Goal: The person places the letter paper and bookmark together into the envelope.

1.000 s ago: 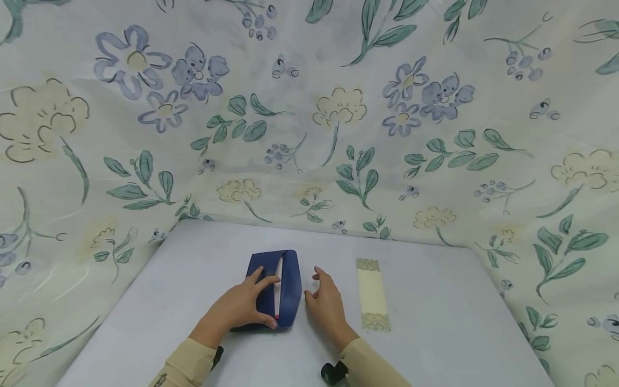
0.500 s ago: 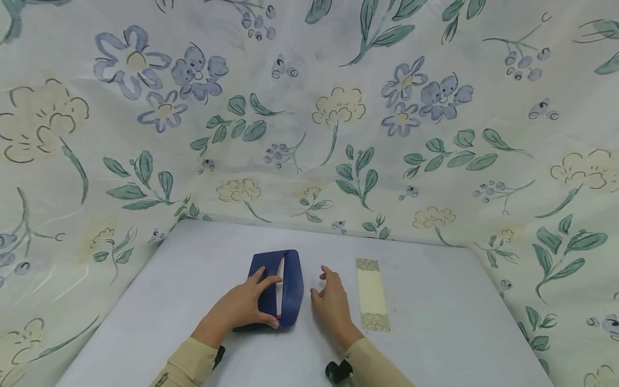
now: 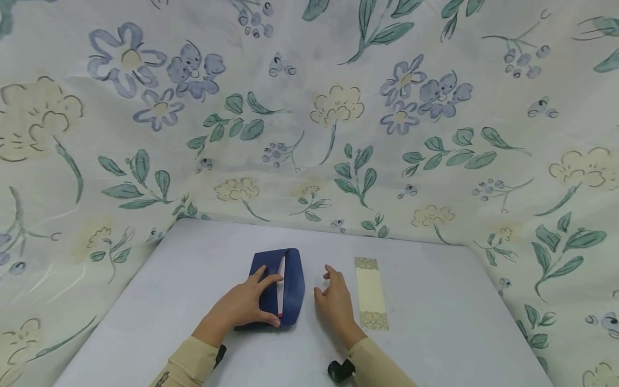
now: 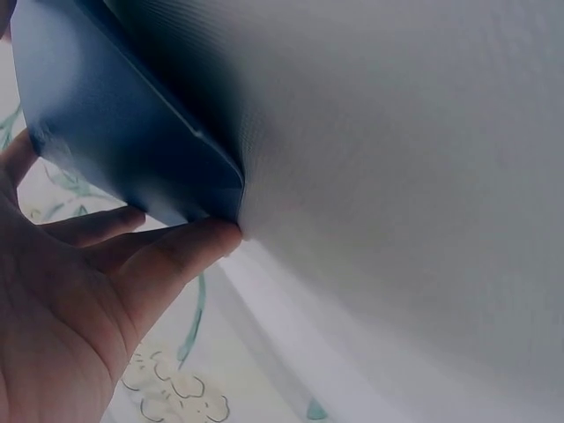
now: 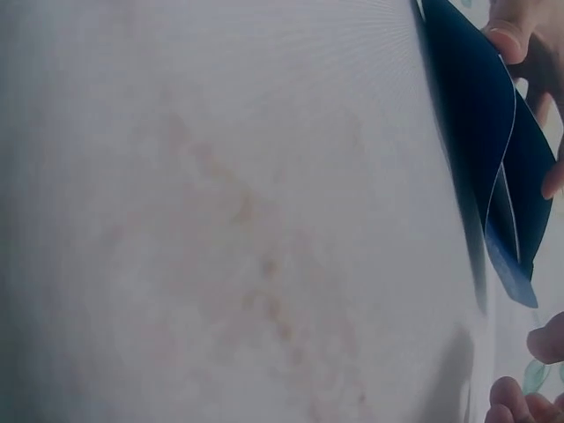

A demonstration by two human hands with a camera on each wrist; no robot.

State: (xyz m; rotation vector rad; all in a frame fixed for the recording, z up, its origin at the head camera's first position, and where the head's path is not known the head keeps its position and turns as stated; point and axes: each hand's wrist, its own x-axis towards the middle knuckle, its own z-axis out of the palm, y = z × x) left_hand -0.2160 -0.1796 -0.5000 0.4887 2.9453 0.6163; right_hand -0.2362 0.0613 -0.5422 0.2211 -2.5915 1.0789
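Right hand had just drifted toward 3 o'clock, away from the blue envelope
Left hand alone held it, fingers pinching its edges, mouth gaping, so imo that one did the steadying. Right fingers hung loosely bent, holding nothing, envelope at their 9. Cream strip crowded their 3; bench ran roomy past the envelope's 9, edge at 12.

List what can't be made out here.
Head view: what the white strip belongs to, hidden by the blue envelope.
Head view: the envelope's surface beneath the left hand.
Left wrist view: one end of the envelope, cut off by the top edge.
Right wrist view: most of the right hand, cut off by the right edge.
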